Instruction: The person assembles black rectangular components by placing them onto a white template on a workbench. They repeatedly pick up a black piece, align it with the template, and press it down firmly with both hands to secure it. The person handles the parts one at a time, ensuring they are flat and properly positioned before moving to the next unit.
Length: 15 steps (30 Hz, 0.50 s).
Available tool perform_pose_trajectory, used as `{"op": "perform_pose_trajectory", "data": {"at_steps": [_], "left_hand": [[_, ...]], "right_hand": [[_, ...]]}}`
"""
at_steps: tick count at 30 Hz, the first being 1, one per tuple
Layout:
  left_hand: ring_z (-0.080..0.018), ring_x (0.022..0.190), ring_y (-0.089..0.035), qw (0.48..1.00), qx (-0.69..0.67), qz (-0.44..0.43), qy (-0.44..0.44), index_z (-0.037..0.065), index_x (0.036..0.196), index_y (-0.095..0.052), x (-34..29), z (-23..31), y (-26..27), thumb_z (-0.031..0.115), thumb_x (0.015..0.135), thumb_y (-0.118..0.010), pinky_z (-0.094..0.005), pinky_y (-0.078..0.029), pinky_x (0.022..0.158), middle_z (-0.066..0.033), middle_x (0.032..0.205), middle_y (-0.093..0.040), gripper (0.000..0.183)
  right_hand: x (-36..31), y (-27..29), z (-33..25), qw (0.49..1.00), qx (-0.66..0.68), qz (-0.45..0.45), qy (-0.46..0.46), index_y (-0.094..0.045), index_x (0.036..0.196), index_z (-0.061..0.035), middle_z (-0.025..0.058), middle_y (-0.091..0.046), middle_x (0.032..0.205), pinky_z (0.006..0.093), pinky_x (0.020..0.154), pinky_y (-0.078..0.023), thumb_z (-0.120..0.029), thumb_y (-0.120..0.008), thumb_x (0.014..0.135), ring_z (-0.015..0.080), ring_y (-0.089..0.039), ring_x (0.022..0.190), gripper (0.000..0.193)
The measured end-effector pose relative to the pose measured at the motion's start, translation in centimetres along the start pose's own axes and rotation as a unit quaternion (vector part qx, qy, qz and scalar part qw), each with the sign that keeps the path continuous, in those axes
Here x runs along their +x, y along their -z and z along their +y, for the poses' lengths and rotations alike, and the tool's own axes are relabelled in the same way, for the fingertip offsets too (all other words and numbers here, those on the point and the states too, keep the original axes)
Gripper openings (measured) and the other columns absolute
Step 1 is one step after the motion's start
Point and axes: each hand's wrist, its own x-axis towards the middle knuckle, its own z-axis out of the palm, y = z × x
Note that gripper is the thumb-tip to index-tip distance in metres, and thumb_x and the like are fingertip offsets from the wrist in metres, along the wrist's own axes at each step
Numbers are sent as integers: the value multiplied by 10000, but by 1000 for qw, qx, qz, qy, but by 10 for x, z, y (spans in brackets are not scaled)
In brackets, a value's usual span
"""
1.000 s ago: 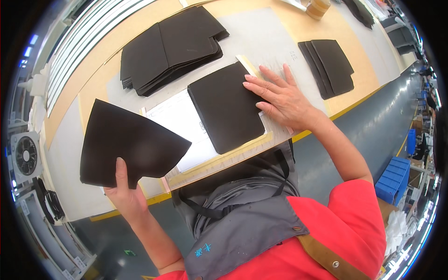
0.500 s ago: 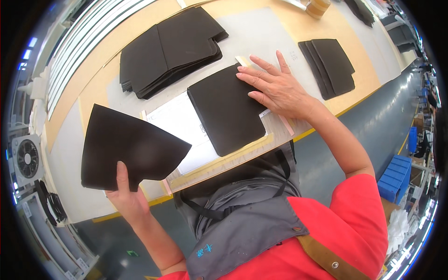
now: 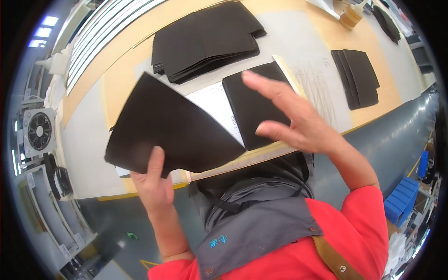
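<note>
At the left of my feed a white fan (image 3: 39,130) stands beyond the table. Lower left of centre, my left hand (image 3: 157,189) is clamped on the bottom edge of a black sheet (image 3: 172,126), thumb on top; its underside fingers are hidden from me. The sheet tilts across the left-centre of the frame, partly over a white printed page (image 3: 211,101). Held by one edge, I judge, it could sag or swivel about the thumb, and its right corner could snag the flat black piece (image 3: 245,105) on the page at centre, which it meets or overlaps in my view; contact I can't confirm. Above, the big black stack (image 3: 205,39) looks uneven at its edges, so a brush could slide layers. Right of centre, my right hand (image 3: 303,119) is blurred, thumb and fingers apart, gripping nothing; a low sweep might nudge the flat piece askew. Farther right lies a smaller black stack (image 3: 361,77).
</note>
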Motion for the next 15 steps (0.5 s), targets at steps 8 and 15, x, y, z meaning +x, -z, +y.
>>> {"op": "perform_pose_trajectory", "data": {"at_steps": [8,15], "left_hand": [[-197,1201,-621,997,51,-63,-6,11,1382,-579,-6,-6,-16,-42,980,-647,-362,-492,1044,-84,1319,-649,411],[-125,950,-662,959,270,-55,-61,-39,1161,-690,12,-10,-38,-33,903,-769,-255,-523,847,-56,1058,-726,270]], "right_hand": [[31,-35,-30,879,413,-65,-229,-629,1186,-10,26,-671,1150,267,918,-518,-90,-781,925,95,-633,1033,312],[21,-48,-28,976,150,114,-107,-668,1040,-15,67,-644,879,270,652,-500,-43,-776,868,150,-635,762,204]]}}
